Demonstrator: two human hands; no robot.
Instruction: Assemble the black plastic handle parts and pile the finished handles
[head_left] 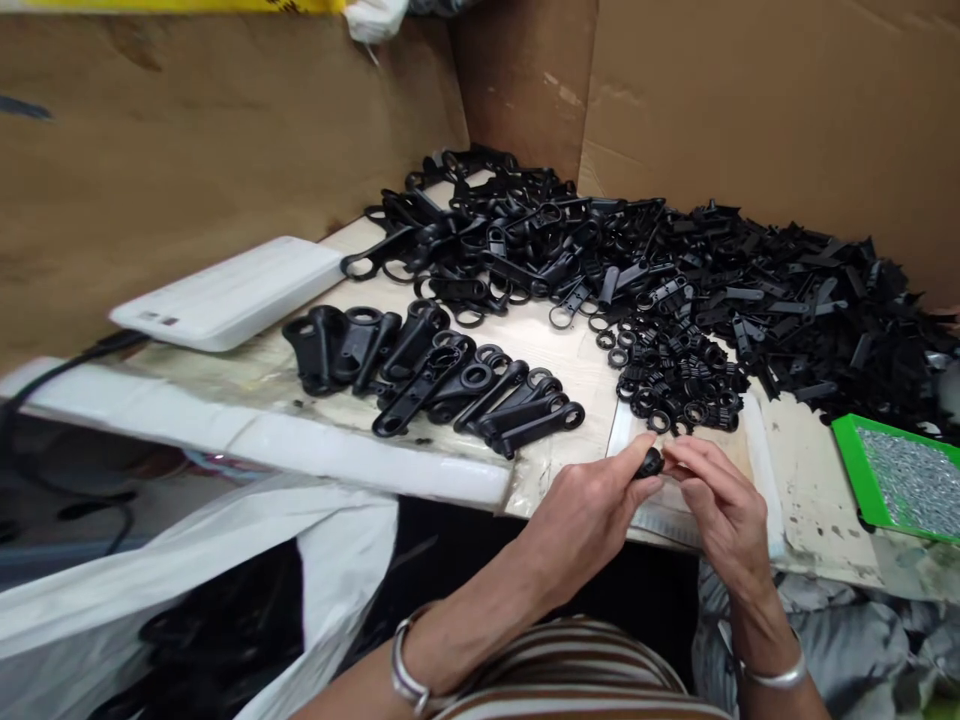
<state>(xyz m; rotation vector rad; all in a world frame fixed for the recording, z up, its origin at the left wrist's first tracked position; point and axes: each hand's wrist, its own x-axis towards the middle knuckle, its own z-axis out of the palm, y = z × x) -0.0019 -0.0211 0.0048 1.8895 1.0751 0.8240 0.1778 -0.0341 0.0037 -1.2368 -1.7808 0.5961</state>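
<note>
My left hand (589, 515) pinches a small black plastic part (651, 462) between thumb and fingertips at the table's near edge. My right hand (716, 505) meets it from the right, fingers curled and touching the same part. Just beyond the hands lies a heap of small black rings (679, 385). A row of assembled black lever-shaped pieces (435, 375) lies to the left on the table (562, 360).
A big pile of black lever parts (495, 235) and flat black clips (810, 300) fills the back of the table against cardboard walls. A green tray of tiny metal bits (900, 480) sits right. A white box (229, 290) lies left; a white plastic bag (187, 590) hangs below.
</note>
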